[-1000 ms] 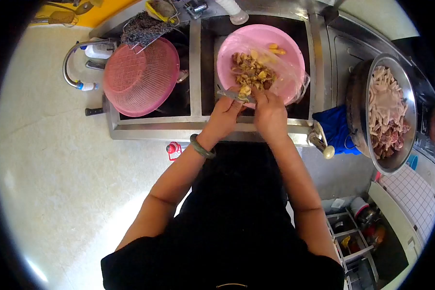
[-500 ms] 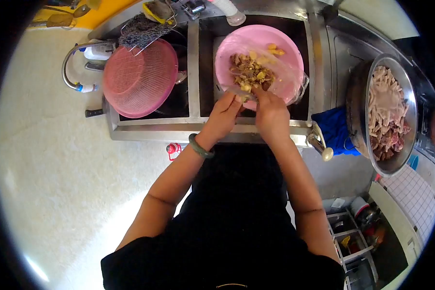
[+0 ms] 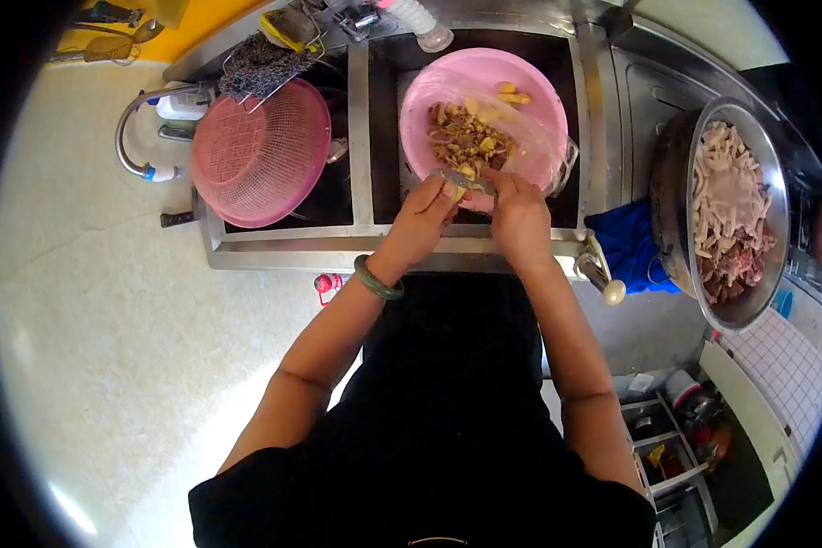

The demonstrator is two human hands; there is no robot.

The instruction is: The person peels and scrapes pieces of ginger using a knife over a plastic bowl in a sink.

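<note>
Over the near rim of a pink basin (image 3: 543, 100), my two hands meet with fingers closed. My left hand (image 3: 418, 219) pinches a small pale-yellow piece of ginger (image 3: 461, 190). My right hand (image 3: 521, 219) grips a knife (image 3: 477, 183), its grey blade lying against the ginger and pointing left; its handle is hidden in my fingers. A clear plastic bag (image 3: 543, 151) is spread in the basin. Brown, unpeeled-looking ginger pieces and scraps (image 3: 466, 137) lie on it. A few cleaner yellow ginger pieces (image 3: 513, 94) sit at the basin's far right.
The basin stands in the right sink bowl; a pink colander (image 3: 265, 155) rests upside down over the left one. Steel wool (image 3: 260, 66) sits on a wire rack behind. At right are a blue cloth (image 3: 626, 242) and a big steel bowl of meat strips (image 3: 731, 210).
The knife blade now shows more plainly, turned flatter across the ginger. My right hand has shifted slightly right; the left stays almost in place.
</note>
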